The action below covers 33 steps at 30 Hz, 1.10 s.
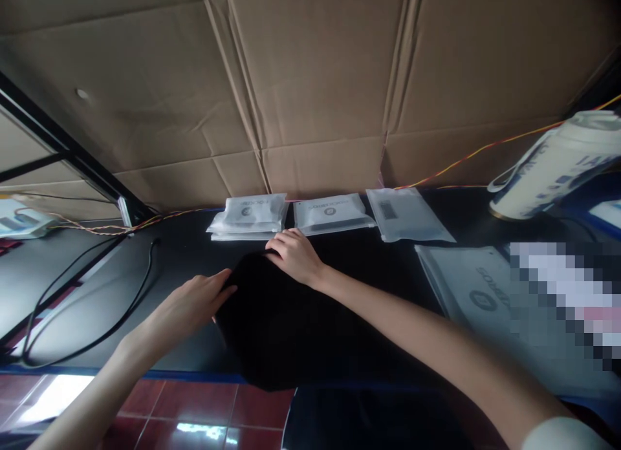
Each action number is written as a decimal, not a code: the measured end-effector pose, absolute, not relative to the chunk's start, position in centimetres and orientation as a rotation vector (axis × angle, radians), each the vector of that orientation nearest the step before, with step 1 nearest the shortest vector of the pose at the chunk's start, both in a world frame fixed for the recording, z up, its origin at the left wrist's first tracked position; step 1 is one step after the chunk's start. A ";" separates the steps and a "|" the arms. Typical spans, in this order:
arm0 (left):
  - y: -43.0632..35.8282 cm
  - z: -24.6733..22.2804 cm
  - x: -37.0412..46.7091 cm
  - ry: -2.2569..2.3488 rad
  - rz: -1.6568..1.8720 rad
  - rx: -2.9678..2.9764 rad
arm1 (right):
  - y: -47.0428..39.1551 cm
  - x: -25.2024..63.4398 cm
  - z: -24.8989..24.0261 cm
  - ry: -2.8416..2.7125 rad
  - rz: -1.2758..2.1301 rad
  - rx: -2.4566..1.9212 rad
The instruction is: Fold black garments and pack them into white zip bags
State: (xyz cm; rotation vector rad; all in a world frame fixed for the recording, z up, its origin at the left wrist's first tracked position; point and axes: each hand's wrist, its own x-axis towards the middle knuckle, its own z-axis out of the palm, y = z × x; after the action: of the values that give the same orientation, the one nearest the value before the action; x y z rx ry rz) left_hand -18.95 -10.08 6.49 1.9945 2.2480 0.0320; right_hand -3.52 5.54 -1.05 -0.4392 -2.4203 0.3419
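A dark black cloth (276, 327) lies across the table's front edge, its kind and folds hard to make out. My left hand (206, 295) is closed on its left edge, thumb above and fingers partly hidden. At the top edge of the cloth, my right hand (297, 257) pinches it with the fingers curled over. Just beyond the right hand lies a white zip bag (334, 214) with a printed logo. To its left is a small stack of similar bags (250, 216), and to its right another frosted bag (407, 214).
A larger frosted zip bag (466, 295) lies at the right of the black table (194, 256). Behind it stands a white tumbler (553, 165), tilted in view. A black cable (140, 288) loops on the left. Cardboard (315, 81) walls the back; part of the right side is pixelated.
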 end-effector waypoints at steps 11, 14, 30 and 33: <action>-6.0 6.0 -17.5 2.456 -0.197 1.990 | 5.7 -3.6 -1.0 -2.332 0.367 -0.376; -6.0 6.0 -17.1 2.477 -0.259 1.984 | 6.1 -3.6 -0.8 -2.329 0.419 -0.324; -9.9 7.0 -16.7 2.245 -0.304 1.832 | 6.1 -3.6 -1.1 -2.241 0.199 -0.421; -9.7 6.8 -17.0 2.280 -0.381 1.871 | 6.1 -3.5 -1.2 -2.283 0.147 -0.458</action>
State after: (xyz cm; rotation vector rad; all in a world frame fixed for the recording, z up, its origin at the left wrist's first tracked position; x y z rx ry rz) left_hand -17.02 -9.73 6.76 1.8710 2.2802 -0.3813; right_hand -3.52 6.15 -1.18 -0.4585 -2.2833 0.1472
